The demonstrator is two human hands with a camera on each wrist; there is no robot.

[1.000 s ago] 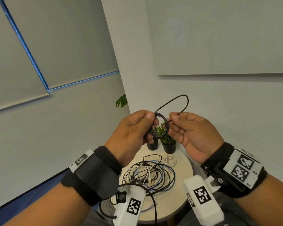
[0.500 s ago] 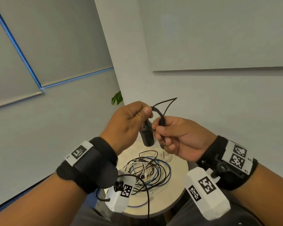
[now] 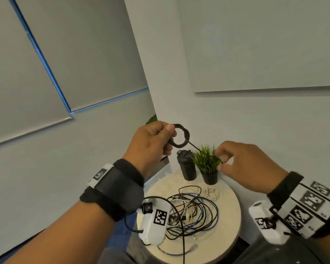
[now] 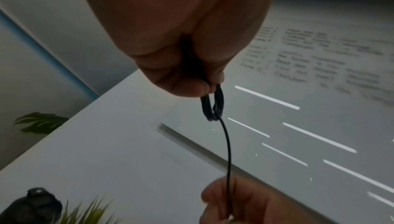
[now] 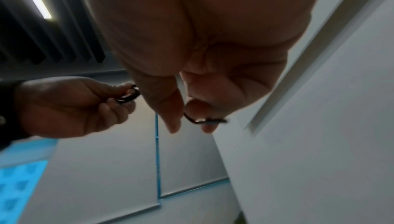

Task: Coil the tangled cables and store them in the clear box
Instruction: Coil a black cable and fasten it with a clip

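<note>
Pinching the black coil [image 3: 181, 135] in the left hand [image 3: 151, 143], the right hand [image 3: 244, 166] grips its tail [image 3: 195, 147] taut above the surface [image 3: 227, 235]. Best wrap that tail snugly around the loops, keeping tension. No clear box shows.

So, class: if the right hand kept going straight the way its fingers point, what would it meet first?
Probably the green grass-like plant in its black pot: in the head view the right hand, pinching the thin black cable's tail, points left toward it. Depth is unclear; it might pass above.
</note>
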